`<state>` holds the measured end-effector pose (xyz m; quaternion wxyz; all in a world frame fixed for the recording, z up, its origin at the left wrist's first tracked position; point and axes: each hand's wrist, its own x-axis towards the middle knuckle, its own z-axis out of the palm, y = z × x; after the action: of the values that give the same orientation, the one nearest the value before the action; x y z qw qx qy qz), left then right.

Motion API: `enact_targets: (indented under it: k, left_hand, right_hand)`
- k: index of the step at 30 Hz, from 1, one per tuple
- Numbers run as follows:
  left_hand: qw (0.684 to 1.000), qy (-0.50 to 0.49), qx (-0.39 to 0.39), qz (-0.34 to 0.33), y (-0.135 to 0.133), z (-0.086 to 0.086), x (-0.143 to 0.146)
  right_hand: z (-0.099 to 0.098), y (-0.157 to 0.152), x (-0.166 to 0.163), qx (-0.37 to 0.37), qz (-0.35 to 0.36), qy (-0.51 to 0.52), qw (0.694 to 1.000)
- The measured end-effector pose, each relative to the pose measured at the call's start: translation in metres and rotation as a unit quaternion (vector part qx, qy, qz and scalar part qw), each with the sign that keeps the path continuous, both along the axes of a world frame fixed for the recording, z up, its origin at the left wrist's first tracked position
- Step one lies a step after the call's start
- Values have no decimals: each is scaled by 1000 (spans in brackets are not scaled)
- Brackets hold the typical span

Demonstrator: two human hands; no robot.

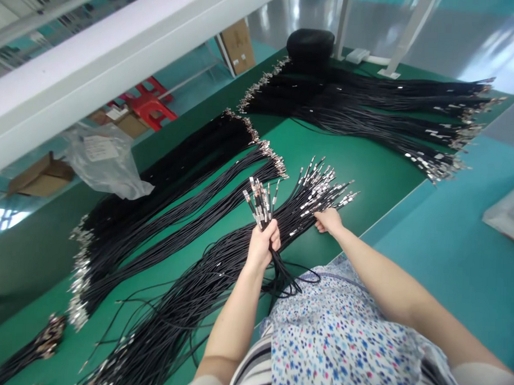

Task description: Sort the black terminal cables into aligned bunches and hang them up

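Over the near side of the green table, gripping a bunch of black cables in the left hand, with fingers wrapped tight just below the metal tips, likely to keep these gathered and pointing up, clear of the rest. Below that fist, letting the slack hang in loops toward the floral apron. With the right hand, at the metal-tipped end of the loose pile of cables, keeping thumb and fingertips drawn together by its outer edge, probably for easier access to single strands; too small to tell whether pinching one or merely touching. Beyond, laid lengthwise as side-by-side bundles with ends roughly level, perhaps against tangling. Farther off, set apart from these, likewise spread out in more bundles, with tips near the table's edge.
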<state>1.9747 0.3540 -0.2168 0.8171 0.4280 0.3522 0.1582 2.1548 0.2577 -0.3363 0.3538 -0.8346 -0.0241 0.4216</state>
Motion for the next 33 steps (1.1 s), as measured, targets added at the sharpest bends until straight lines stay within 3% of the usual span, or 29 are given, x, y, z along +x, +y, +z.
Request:
enact_targets:
  k: [5,10,12,14,17,20,25,33]
  left_hand:
    - [1000,-3,3,-1,-1,0,0]
    - [1000,-17,7,8,4,0,-6]
    - [1000,-13,14,5,5,-2,-6]
    - [999,-4,32,-4,4,-4,-3]
    - [998,7,65,-23,-1,-6,3]
    - [995,-3,78,-66,-7,-5,3]
    - [991,-21,88,-95,-10,0,-6]
    - [997,8,80,21,-3,-7,-5]
  right_hand:
    - [1,4,-14,18,6,28,999]
    - [33,-17,-38,104,9,14,994]
    - [52,-33,-50,173,60,-40,982]
    - [70,-46,-60,231,162,-84,956]
    - [91,-53,-69,262,301,-78,914]
    - [102,-42,-74,283,327,-73,899]
    - [105,-19,-84,317,333,-65,885]
    - [93,-19,-94,243,406,-53,879]
